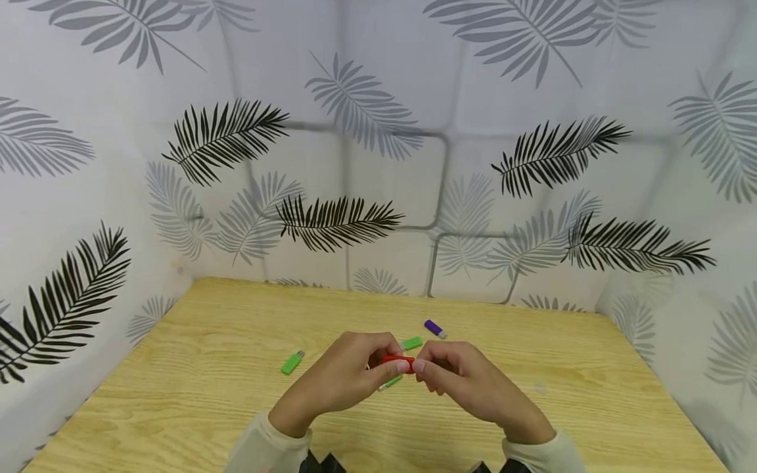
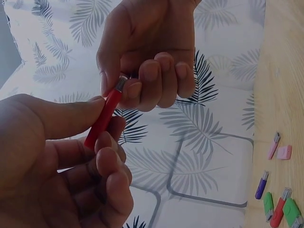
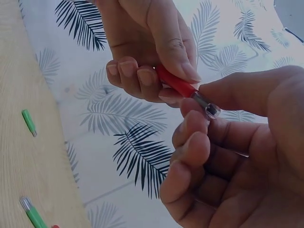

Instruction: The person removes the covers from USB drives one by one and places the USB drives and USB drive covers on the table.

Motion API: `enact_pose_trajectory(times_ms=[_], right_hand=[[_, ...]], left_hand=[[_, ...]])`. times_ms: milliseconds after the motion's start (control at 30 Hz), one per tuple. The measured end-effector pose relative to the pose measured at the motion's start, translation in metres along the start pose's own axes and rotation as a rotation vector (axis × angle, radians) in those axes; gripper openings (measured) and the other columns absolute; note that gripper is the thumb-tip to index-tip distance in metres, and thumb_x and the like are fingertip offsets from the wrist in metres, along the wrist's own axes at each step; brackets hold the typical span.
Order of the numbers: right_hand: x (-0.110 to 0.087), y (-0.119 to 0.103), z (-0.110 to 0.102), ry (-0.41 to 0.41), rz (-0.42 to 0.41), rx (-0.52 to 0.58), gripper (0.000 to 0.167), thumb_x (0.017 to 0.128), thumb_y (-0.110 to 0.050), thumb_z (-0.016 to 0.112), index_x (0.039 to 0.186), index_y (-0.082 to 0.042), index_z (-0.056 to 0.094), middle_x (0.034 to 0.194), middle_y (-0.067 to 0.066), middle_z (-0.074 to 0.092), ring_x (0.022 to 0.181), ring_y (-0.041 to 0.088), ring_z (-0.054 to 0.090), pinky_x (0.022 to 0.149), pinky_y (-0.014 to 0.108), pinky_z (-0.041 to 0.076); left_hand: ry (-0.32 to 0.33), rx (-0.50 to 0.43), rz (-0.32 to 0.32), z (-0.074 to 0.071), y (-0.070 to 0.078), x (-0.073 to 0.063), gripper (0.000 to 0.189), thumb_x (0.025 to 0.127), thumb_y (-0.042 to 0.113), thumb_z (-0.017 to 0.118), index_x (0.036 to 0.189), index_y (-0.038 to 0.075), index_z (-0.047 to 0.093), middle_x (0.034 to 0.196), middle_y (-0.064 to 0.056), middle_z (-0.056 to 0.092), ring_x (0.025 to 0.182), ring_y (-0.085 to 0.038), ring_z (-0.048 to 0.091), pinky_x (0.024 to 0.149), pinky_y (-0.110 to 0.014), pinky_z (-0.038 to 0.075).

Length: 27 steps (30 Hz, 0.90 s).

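A red USB flash drive (image 1: 397, 360) is held up between both hands above the table. My left hand (image 1: 353, 368) pinches its red body between thumb and fingers. My right hand (image 1: 464, 378) pinches the other end, at the metal plug (image 3: 202, 100); a clear, see-through tip shows there in the right wrist view. On the table behind and below the hands lie a green USB flash drive (image 1: 411, 343), another green one (image 1: 390, 382) and a purple one (image 1: 435, 328). In the head view, the fingers partly hide the red drive.
A further green drive (image 1: 292, 362) lies left of the hands. The left wrist view shows two pink pieces (image 2: 284, 152) and a second red drive (image 2: 280, 209) on the wooden table (image 1: 177, 394). A small see-through piece (image 1: 541, 389) lies at right. Leaf-patterned cloth (image 1: 390, 177) surrounds the table.
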State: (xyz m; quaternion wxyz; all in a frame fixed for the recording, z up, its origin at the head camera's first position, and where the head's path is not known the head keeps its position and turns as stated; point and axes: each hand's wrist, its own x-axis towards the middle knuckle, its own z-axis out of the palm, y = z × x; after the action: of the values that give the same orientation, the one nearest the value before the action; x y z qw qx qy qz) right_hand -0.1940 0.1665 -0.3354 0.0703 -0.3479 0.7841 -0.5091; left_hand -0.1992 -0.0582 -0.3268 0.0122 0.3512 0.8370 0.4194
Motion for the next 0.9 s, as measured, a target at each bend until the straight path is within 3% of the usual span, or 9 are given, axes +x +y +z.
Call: enact_pose_trajectory(times_ms=[467, 900], right_hand=[[0.0025, -0.0034, 0.0070, 0.149, 0.021, -0.003, 0.022, 0.101, -0.020, 0.053, 0.083, -0.010, 0.061, 0.068, 0.000, 0.046, 0.052, 0.006, 0.034, 0.044, 0.026, 0.034], [0.0024, -0.0042, 0.0080, 0.152, 0.017, 0.033, 0.021, 0.100, -0.018, 0.053, 0.084, -0.007, 0.062, 0.068, 0.000, 0.046, 0.052, 0.006, 0.035, 0.044, 0.026, 0.033]], left_hand=[[0.056, -0.002, 0.012, -0.0017, 0.0031, -0.0004, 0.008, 0.097, 0.023, 0.059, 0.093, 0.019, 0.065, 0.076, 0.013, 0.061, 0.062, -0.005, 0.052, 0.060, -0.024, 0.046], [0.055, -0.023, 0.025, -0.0042, 0.0009, -0.0009, 0.009, 0.098, 0.021, 0.059, 0.092, 0.017, 0.065, 0.074, 0.013, 0.061, 0.063, -0.005, 0.052, 0.062, -0.024, 0.047]])
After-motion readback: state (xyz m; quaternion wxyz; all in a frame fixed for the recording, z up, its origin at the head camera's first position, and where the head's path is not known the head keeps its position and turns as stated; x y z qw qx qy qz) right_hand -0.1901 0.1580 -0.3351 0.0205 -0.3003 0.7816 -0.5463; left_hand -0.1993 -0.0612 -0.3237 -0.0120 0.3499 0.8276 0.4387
